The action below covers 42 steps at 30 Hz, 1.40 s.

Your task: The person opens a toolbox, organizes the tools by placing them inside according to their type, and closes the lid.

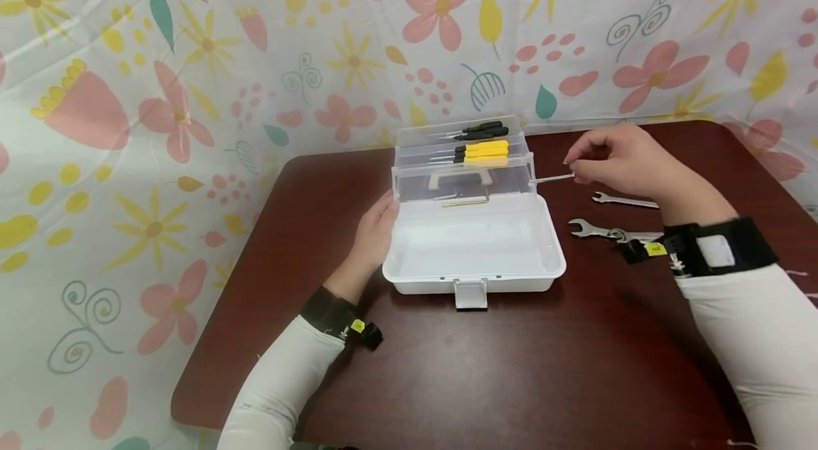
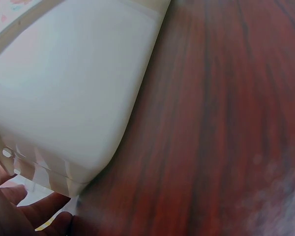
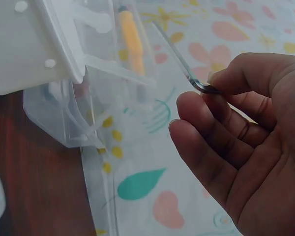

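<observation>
A white toolbox (image 1: pixel 473 244) stands on the table with its clear lid raised and leaning back. My left hand (image 1: pixel 375 228) touches the toolbox's left rear side; in the left wrist view its fingers (image 2: pixel 44 209) reach along the box's end. To the right of the lid, my right hand (image 1: pixel 623 160) pinches a thin silver hex key (image 1: pixel 554 179) between thumb and fingertips. The right wrist view shows the hex key's bend (image 3: pixel 199 87) close to the fingertips, its long arm pointing toward the lid. A gold hex key (image 1: pixel 465 203) lies at the toolbox's rear edge.
Yellow-handled screwdrivers (image 1: pixel 482 150) and black-handled tools (image 1: pixel 479 131) sit in the lid's tiers. Right of the toolbox, open-end wrenches (image 1: pixel 601 230) lie on the dark red table (image 1: pixel 447 372), partly beneath my right forearm. A flowered cloth (image 1: pixel 255 45) hangs behind.
</observation>
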Each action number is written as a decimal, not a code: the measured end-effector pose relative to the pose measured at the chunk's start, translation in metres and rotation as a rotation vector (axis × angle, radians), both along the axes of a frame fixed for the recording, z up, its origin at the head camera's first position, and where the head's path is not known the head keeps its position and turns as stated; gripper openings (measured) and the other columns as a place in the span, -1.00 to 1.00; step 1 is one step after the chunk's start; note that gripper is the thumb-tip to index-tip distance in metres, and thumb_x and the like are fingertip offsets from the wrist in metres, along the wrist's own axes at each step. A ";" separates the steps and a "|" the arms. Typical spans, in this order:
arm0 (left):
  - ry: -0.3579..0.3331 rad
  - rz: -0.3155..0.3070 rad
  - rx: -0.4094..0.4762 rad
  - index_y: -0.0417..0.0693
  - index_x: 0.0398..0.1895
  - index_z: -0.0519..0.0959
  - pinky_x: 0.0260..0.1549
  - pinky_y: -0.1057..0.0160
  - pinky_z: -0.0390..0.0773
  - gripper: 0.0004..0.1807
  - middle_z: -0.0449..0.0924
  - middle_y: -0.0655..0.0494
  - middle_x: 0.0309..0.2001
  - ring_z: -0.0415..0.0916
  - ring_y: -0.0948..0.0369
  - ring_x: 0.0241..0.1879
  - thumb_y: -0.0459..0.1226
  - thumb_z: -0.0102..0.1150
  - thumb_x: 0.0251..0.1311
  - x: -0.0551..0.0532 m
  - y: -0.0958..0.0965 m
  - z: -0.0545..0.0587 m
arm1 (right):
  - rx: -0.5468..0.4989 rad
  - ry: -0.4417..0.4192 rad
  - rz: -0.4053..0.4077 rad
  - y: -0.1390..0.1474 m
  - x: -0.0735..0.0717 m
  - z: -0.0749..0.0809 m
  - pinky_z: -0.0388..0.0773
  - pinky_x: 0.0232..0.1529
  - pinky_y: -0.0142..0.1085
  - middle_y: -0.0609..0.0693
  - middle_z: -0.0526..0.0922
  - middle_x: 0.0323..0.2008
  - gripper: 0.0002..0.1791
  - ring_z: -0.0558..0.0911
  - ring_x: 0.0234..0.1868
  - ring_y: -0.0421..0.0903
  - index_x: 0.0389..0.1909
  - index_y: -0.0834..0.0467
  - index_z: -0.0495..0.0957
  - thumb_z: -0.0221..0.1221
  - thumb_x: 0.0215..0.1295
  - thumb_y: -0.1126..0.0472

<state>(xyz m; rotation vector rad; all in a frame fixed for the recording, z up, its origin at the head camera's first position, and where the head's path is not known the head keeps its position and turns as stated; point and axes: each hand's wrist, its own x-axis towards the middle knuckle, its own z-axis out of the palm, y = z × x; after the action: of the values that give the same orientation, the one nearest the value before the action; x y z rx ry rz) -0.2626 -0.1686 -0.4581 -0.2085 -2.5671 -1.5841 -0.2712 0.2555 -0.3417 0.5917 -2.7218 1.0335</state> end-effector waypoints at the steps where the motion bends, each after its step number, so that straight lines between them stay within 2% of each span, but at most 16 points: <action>1: -0.003 0.001 -0.001 0.06 0.49 0.41 0.61 -0.03 0.09 -0.38 0.23 0.22 0.60 0.10 0.14 0.61 0.14 -0.21 0.57 0.000 0.000 0.000 | 0.029 0.002 0.010 -0.004 -0.003 0.004 0.53 -0.45 -0.46 -0.08 0.75 -0.50 -0.92 0.65 -0.48 -0.29 -0.25 0.09 0.75 0.29 0.31 0.27; 7: 0.002 0.011 -0.002 0.06 0.47 0.44 0.61 -0.02 0.09 -0.41 0.25 0.24 0.59 0.12 0.14 0.61 0.11 -0.19 0.57 0.001 0.001 0.003 | 0.191 0.006 0.112 -0.037 -0.020 0.025 0.51 -0.42 -0.37 -0.07 0.74 -0.45 -0.90 0.59 -0.52 -0.19 -0.23 0.09 0.74 0.26 0.35 0.24; 11: 0.003 0.009 0.005 0.07 0.47 0.45 0.61 -0.03 0.08 -0.41 0.25 0.24 0.59 0.12 0.13 0.61 0.11 -0.19 0.57 0.002 0.001 0.003 | 0.281 0.005 0.186 -0.064 -0.029 0.034 0.53 -0.36 -0.31 -0.06 0.73 -0.39 -0.89 0.55 -0.46 -0.12 -0.23 0.10 0.74 0.25 0.33 0.25; 13: -0.001 0.007 0.005 0.09 0.48 0.43 0.61 -0.02 0.09 -0.41 0.24 0.26 0.59 0.11 0.15 0.61 0.12 -0.19 0.56 0.002 0.002 0.003 | 0.313 0.002 0.228 -0.076 -0.033 0.036 0.53 -0.34 -0.28 -0.05 0.72 -0.37 -0.89 0.54 -0.42 -0.11 -0.26 0.09 0.73 0.24 0.31 0.27; 16: 0.005 0.000 -0.001 0.07 0.49 0.41 0.61 -0.03 0.09 -0.40 0.24 0.19 0.60 0.11 0.13 0.61 0.11 -0.20 0.57 0.002 0.002 0.002 | 0.331 -0.011 0.290 -0.094 -0.038 0.036 0.53 -0.29 -0.26 -0.05 0.71 -0.34 -0.88 0.54 -0.38 -0.10 -0.30 0.08 0.72 0.21 0.29 0.30; 20: 0.010 -0.001 -0.007 0.03 0.49 0.41 0.61 -0.04 0.10 -0.40 0.23 0.14 0.60 0.11 0.11 0.61 0.10 -0.21 0.58 0.003 0.002 0.002 | 0.338 -0.006 0.347 -0.113 -0.044 0.032 0.52 -0.29 -0.24 -0.07 0.69 -0.41 -0.86 0.53 -0.42 -0.11 -0.37 0.05 0.70 0.20 0.24 0.32; 24: 0.006 -0.009 -0.005 0.02 0.49 0.41 0.60 -0.05 0.11 -0.39 0.23 0.12 0.60 0.11 0.11 0.61 0.10 -0.20 0.58 0.004 0.003 0.003 | 0.384 0.020 0.368 -0.128 -0.045 0.027 0.51 -0.29 -0.27 -0.10 0.66 -0.46 -0.87 0.51 -0.45 -0.15 -0.39 0.04 0.69 0.21 0.24 0.31; 29: 0.017 -0.010 -0.012 -0.02 0.48 0.42 0.60 -0.05 0.12 -0.40 0.23 0.07 0.60 0.13 0.10 0.61 0.08 -0.21 0.58 0.003 0.003 0.004 | 0.417 -0.017 0.363 -0.139 -0.042 0.024 0.52 -0.27 -0.26 -0.06 0.66 -0.42 -0.88 0.51 -0.43 -0.13 -0.36 0.04 0.68 0.21 0.26 0.31; 33: 0.019 -0.008 -0.015 -0.03 0.47 0.43 0.61 -0.04 0.11 -0.40 0.24 0.10 0.60 0.12 0.10 0.61 0.08 -0.21 0.58 0.002 0.002 0.004 | 0.448 -0.033 0.358 -0.143 -0.043 0.021 0.52 -0.28 -0.26 -0.05 0.64 -0.39 -0.87 0.53 -0.43 -0.12 -0.36 0.06 0.69 0.19 0.25 0.32; 42: 0.021 -0.004 -0.014 -0.06 0.48 0.42 0.60 -0.05 0.12 -0.38 0.24 0.12 0.60 0.13 0.10 0.61 0.09 -0.21 0.57 0.001 0.001 0.002 | 0.511 -0.060 0.375 -0.145 -0.044 0.014 0.46 -0.31 -0.26 -0.04 0.59 -0.48 -0.83 0.49 -0.41 -0.10 -0.42 0.10 0.65 0.12 0.22 0.38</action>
<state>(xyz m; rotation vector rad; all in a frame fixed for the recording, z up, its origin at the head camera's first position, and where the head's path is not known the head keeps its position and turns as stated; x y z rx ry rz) -0.2621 -0.1677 -0.4562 -0.2305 -2.5644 -1.5580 -0.3154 0.1109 -0.3278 1.2020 -3.0057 0.3972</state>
